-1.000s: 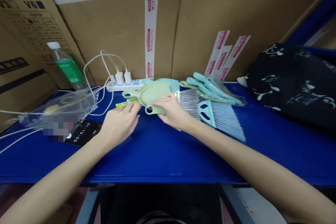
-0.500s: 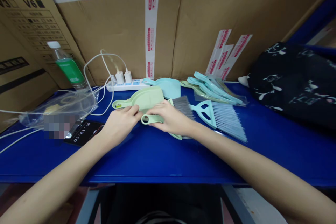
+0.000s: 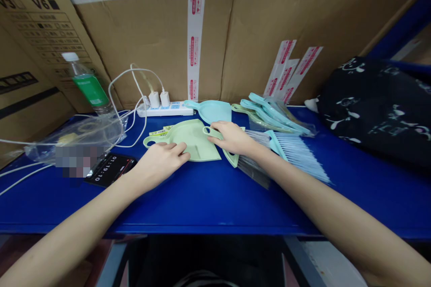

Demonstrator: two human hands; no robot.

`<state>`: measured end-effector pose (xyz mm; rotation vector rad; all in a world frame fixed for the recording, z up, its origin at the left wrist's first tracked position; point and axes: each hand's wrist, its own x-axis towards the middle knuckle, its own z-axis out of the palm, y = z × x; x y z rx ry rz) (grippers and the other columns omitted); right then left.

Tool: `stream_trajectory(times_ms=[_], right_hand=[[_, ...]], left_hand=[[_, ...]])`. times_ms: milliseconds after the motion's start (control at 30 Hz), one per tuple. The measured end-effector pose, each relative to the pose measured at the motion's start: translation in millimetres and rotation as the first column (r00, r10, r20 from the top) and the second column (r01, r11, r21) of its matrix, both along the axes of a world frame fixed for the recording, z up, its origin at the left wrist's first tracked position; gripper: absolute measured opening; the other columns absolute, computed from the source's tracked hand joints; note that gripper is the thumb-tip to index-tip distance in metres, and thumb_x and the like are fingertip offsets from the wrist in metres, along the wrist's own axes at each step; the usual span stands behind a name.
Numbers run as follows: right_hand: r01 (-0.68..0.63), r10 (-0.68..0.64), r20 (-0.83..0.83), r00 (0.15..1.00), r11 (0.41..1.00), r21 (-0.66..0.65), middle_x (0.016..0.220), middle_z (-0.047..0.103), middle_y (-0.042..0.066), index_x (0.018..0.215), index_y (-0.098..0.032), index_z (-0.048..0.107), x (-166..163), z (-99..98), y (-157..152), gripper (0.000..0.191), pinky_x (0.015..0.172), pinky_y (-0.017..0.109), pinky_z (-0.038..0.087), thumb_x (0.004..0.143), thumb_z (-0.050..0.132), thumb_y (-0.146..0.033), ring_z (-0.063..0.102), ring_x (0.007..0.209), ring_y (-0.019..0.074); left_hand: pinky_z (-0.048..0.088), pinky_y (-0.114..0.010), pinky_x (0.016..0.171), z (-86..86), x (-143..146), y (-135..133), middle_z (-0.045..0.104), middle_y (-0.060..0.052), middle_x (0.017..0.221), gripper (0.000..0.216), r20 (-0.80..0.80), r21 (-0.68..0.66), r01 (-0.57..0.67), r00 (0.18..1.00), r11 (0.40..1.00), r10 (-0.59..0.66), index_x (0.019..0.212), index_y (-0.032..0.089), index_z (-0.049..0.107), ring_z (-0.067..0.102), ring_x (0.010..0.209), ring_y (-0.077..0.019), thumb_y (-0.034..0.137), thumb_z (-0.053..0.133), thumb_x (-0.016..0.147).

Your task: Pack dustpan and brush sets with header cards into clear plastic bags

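My left hand [image 3: 164, 161] has its fingers curled over the near edge of a light green dustpan [image 3: 193, 136], beside the base of its looped handle. The dustpan lies with its wide lip toward the right. My right hand [image 3: 233, 138] wraps round the handle of a light green hand brush [image 3: 231, 158], whose ring end shows at the left of the fingers. Its grey bristles [image 3: 254, 172] spread to the right, partly under my forearm. Just beyond lies a light blue hand brush [image 3: 299, 150] with pale bristles, its handle partly hidden. A light blue dustpan [image 3: 213, 111] rests behind.
At the back right lie several blue and green handled pieces [image 3: 269, 114] in clear plastic. A power strip [image 3: 171, 109] with chargers and white cables, a bottle [image 3: 89, 85], plastic bags and a phone [image 3: 109, 169] are on the left. Cardboard boxes [image 3: 148, 40] stand behind; a black patterned bag [image 3: 377, 107] is right.
The green dustpan has turned and shifted nearer and right, showing a yellow-green label piece behind it. My right hand has moved right and away with the green brush; the blue brush has shifted right.
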<state>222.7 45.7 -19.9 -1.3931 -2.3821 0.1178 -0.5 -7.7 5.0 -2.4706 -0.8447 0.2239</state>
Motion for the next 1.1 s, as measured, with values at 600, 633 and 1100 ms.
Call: stream_trajectory(times_ms=[600,633,1100], right_hand=[[-0.086,0.089,-0.178,0.980,0.996,0.023,0.081,0.065,0.005,0.093,-0.019,0.056,-10.9,1.4,-10.0,0.016,0.063,0.029,0.036,0.088,0.049,-0.033,0.055,0.068,0.0186],[-0.104,0.106,-0.191,0.976,0.994,0.022,0.079,0.064,0.004,0.092,-0.019,0.055,-12.2,-0.1,-10.1,0.016,0.063,0.029,0.036,0.088,0.049,-0.033,0.054,0.066,0.0178],[-0.354,0.358,-0.359,0.862,0.932,0.079,0.085,0.062,0.003,0.086,-0.023,0.047,-28.6,-0.2,-22.9,0.012,0.073,0.033,0.039,0.090,0.046,-0.034,0.050,0.075,0.0183]], left_hand=[[0.040,-0.026,0.054,-1.6,-2.3,-4.3,0.058,-0.001,0.078,0.015,0.167,-0.161,0.247,0.961,0.956,-0.220,0.081,0.018,0.057,0.052,0.055,-0.0116,0.012,0.045,0.088],[0.040,-0.026,0.054,-1.3,-2.3,-5.1,0.059,-0.001,0.078,0.015,0.182,-0.179,0.253,0.958,0.951,-0.221,0.081,0.018,0.057,0.052,0.055,-0.0115,0.014,0.045,0.088],[0.040,-0.026,0.054,-3.2,-4.3,-5.8,0.063,-0.001,0.077,0.019,0.259,-0.196,0.293,0.936,0.936,-0.239,0.081,0.017,0.061,0.055,0.056,-0.0134,0.030,0.050,0.090]])
